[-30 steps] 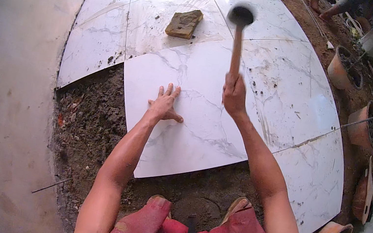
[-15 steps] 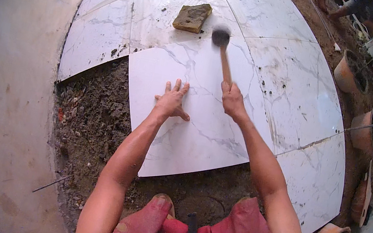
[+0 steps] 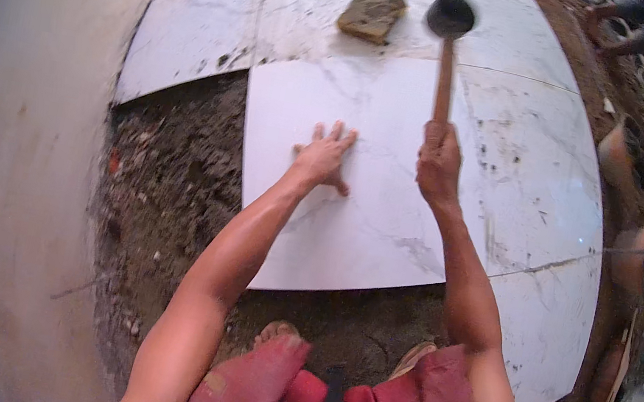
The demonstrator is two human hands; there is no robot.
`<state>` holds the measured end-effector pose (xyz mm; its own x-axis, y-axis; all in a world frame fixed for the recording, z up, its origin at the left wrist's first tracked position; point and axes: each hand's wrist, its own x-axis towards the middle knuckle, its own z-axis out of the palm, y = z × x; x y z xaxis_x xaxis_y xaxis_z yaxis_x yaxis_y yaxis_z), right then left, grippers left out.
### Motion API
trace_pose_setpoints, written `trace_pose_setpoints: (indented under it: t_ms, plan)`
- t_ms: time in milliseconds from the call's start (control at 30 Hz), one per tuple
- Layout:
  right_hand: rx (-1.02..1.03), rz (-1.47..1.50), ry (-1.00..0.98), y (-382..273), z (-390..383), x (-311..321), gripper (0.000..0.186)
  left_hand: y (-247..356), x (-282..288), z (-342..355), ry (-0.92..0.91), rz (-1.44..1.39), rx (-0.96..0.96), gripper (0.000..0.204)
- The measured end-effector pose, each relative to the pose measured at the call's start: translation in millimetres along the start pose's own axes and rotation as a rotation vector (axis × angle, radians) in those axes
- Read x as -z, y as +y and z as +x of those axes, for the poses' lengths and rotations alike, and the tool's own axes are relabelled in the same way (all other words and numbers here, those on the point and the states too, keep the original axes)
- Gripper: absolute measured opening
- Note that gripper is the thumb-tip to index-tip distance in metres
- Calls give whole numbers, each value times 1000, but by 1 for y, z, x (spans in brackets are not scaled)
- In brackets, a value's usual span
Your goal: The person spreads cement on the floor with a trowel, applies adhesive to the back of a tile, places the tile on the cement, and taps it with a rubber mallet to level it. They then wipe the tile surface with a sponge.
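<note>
My left hand (image 3: 326,157) lies flat on a white marble-patterned tile (image 3: 351,232), its fingers spread. My right hand (image 3: 439,167) grips the wooden handle of a rubber mallet (image 3: 451,19), whose round black head is raised over the tiles and a little blurred. The tile under my left hand borders laid tiles on its far and right sides. Past its far edge, a dirty yellowish sponge (image 3: 372,17) rests on a laid tile.
Dark, loose mortar or soil (image 3: 181,168) lies left of the tile and around my feet. A smooth pale floor (image 3: 21,148) runs along the left. Several orange pots (image 3: 626,156) stand along the right, with another person's limbs (image 3: 620,25) at the far right.
The mallet and my right hand have risen away from the tile's surface. My left hand stays spread on the tile. The whole view has shifted slightly.
</note>
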<state>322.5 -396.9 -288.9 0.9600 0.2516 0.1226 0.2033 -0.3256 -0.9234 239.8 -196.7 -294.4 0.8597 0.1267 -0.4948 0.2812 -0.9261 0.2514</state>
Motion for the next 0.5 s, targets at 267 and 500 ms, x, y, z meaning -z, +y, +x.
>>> trace_pose_setpoints:
  t_ms: [267,500]
  plan:
    - [-95,-316,-215,-17,-7,-18,47,3,3,-4,-2,40,28,130]
    - [-142,-254,-236,-25,-10,-34,42,6,-1,-5,21,20,30,124]
